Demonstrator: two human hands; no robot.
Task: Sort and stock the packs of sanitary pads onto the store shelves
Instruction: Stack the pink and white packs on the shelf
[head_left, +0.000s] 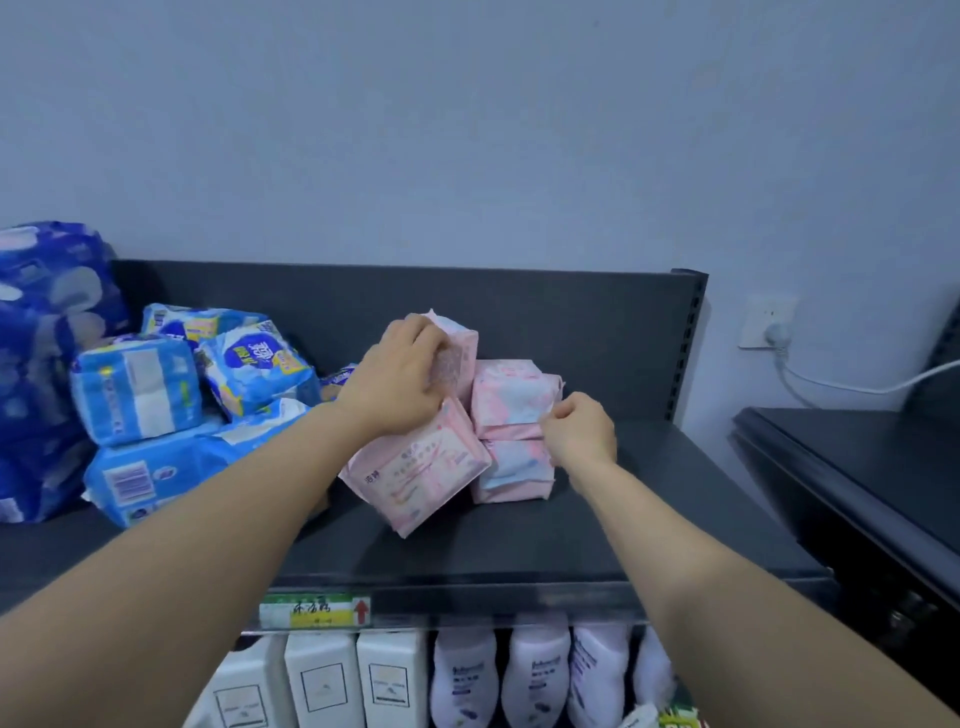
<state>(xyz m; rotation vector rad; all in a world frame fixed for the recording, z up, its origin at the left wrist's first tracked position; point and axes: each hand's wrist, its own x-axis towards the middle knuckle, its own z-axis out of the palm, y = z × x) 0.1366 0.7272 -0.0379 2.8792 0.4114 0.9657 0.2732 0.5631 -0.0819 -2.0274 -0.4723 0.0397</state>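
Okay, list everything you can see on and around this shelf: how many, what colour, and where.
pink packs: four, pink, mid-shelf; two stacked, one upright, one tilted in front
light blue packs: at least four, piled left
large bag: one, dark blue, far left
shelf: one, dark grey
price label: one, green and yellow, shelf front edge
white containers: three, below
pale bottles: about four, below right
wall socket: one, white, right wall
left grip: curled over upright pink pack
right grip: against the stack's right side

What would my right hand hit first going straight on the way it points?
The two stacked pink packs; the right hand looks to be touching their right side, though depth is unclear.
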